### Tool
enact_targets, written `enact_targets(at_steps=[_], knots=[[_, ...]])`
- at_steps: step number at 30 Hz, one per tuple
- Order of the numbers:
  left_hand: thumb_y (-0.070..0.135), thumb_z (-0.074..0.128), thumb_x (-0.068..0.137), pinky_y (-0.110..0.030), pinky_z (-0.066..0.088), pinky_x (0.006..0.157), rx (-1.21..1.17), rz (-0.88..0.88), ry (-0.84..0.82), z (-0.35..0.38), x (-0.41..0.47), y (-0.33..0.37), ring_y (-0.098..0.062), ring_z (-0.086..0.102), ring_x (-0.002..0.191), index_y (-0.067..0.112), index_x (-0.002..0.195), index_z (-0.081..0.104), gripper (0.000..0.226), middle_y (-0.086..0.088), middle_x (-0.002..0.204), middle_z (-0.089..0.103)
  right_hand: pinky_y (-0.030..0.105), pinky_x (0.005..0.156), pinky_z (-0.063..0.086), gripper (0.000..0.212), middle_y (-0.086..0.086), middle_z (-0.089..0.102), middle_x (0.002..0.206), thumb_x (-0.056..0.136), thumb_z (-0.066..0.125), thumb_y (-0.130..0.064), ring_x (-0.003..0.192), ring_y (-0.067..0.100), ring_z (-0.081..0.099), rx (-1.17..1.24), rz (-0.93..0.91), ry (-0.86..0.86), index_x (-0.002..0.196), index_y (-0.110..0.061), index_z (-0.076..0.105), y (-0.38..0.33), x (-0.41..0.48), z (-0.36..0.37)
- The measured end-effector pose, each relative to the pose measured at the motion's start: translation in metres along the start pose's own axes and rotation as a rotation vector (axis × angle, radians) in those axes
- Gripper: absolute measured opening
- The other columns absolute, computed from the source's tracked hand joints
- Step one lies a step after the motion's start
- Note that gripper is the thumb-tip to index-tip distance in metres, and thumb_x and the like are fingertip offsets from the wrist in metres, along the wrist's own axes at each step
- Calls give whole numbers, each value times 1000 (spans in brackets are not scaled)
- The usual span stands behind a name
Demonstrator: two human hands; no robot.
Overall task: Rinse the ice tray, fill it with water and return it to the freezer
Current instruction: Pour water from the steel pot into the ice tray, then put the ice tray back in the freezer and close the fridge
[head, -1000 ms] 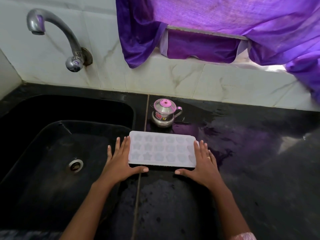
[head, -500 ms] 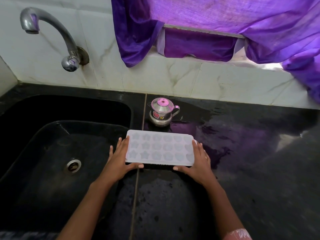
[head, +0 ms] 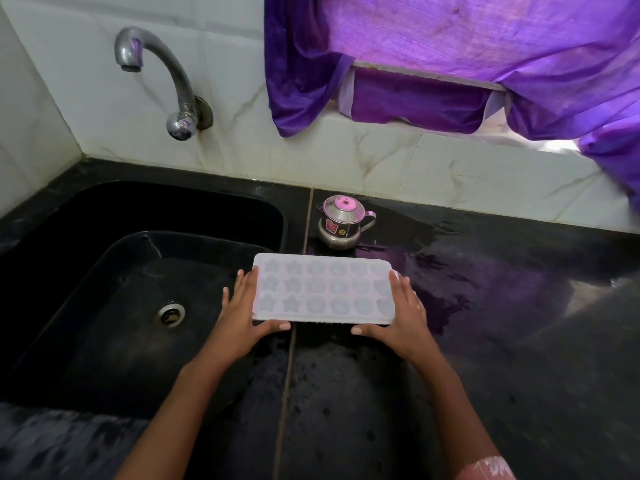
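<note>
By the sink (head: 86, 306), both hands (head: 242, 317) (head: 403, 317) still hold the ice tray (head: 323, 287).

**The white ice tray**

The ice tray (head: 322, 289) is a flat, milky white rectangle in the middle of the frame. Its long side runs left to right and it lies about level. It has three rows of little cups shaped like stars and flowers. The left hand (head: 242, 313) holds its left end and the right hand (head: 405, 317) holds its right end, with the thumbs on the near edge.
</note>
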State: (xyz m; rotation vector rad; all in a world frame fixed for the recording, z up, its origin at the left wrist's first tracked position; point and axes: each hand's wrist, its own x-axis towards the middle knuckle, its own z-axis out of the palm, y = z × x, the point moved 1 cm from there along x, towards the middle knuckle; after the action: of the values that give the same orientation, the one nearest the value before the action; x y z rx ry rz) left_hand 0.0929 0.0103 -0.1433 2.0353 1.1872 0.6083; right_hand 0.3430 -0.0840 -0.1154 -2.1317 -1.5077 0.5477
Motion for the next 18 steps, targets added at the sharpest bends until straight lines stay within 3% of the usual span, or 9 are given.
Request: enact_targets(at_steps=[3,8,15,18], knots=[[76,49,51,-22,-19,107,-7,-12,37,-10,-16,-2,2,-20,135,24,148,-5,122,22,144,-5,39,116,1,136,-1,2,158,37,49,-82,145,18,-6,0,-30,-10,148,-21,1,-9,-6,4],[73,54,53,-26,-17,111,-25,-60,84,-28,-53,-3,4,-21,134,27,146,-7,121,24,143,-7,40,116,1,136,-1,3,158,37,50,-82,144,18,-5,17,-92,-42,148,-20,2,-32,-21,13],[74,47,53,-20,-20,106,4,-125,170,-51,-113,-11,3,-18,135,33,139,-12,112,24,143,-9,42,117,4,137,-3,6,157,36,54,-80,145,18,-4,32,-168,-122,148,-20,3,-63,-48,31],[75,48,55,-22,-19,108,18,-154,206,-60,-141,-18,3,-21,136,28,145,-9,116,21,147,-8,49,116,11,135,-1,14,155,38,58,-79,144,22,7,51,-209,-144,148,-22,6,-76,-61,39]])
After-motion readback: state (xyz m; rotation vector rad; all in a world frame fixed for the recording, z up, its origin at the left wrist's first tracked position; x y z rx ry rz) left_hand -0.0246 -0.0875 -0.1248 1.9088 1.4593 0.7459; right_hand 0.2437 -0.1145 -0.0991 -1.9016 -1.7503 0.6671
